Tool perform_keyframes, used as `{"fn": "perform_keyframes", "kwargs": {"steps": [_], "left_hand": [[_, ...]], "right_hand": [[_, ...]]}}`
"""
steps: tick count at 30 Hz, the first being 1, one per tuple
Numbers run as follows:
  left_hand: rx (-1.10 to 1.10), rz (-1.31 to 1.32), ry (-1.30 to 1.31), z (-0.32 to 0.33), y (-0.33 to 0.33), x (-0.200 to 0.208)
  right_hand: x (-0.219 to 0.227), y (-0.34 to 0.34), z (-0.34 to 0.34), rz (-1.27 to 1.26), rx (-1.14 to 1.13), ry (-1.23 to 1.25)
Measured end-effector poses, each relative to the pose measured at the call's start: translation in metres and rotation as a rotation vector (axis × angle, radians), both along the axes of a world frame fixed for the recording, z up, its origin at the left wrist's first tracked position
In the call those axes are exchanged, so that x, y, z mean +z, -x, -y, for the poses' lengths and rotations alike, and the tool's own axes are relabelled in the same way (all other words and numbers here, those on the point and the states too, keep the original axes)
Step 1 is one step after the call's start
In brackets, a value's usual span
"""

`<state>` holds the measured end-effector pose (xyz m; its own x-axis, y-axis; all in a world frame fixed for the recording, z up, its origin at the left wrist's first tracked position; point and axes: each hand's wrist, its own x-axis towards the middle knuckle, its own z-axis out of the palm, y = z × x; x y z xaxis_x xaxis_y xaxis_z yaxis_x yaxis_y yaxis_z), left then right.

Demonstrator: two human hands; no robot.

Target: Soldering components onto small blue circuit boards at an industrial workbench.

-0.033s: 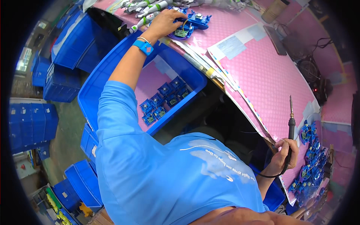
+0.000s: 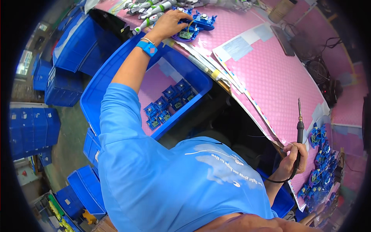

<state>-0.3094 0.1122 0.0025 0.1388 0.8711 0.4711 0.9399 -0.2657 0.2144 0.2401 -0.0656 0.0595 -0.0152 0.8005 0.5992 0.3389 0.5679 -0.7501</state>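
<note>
At the far left of the pink-covered bench [image 2: 278, 89], my left hand [image 2: 172, 24] reaches out with bent fingers closed on a blue plastic part. Beside these fingers lie more blue plastic parts [image 2: 205, 21], one carrying a small green circuit board [image 2: 186, 35] and thin wires. My right hand [image 2: 293, 160], at the bench's near right edge, is wrapped round a soldering iron [image 2: 300, 129], its tip pointing up and away from me. A thin wire [image 2: 266, 136] sticks out to the left from this hand's fingers. The iron's black cord hangs below the hand.
Below my left arm stands a large blue bin [image 2: 91, 94] with several blue parts with circuit boards [image 2: 162, 103]. White-and-green parts [image 2: 154, 9] pile up at the bench's far left. More blue assemblies [image 2: 319, 166] crowd the right end. A small black fan [image 2: 319, 71] stands at the back right.
</note>
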Motion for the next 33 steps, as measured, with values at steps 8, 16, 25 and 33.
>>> {"fn": "perform_keyframes", "kwargs": {"steps": [8, 16, 25, 33], "left_hand": [[-0.074, -0.026, 0.134, 0.001, -0.043, 0.024], [-0.066, -0.075, 0.047, 0.038, -0.038, 0.03], [0.337, 0.086, -0.005, 0.237, -0.009, 0.0], [0.776, -0.017, 0.513, 0.397, 0.047, -0.239]], "right_hand": [[0.0, 0.003, -0.006, 0.008, 0.008, 0.007], [-0.001, 0.001, -0.003, 0.004, 0.024, 0.011], [-0.022, -0.004, -0.029, -0.008, 0.036, -0.132], [-0.009, 0.015, -0.03, 0.021, 0.068, -0.118]]}}
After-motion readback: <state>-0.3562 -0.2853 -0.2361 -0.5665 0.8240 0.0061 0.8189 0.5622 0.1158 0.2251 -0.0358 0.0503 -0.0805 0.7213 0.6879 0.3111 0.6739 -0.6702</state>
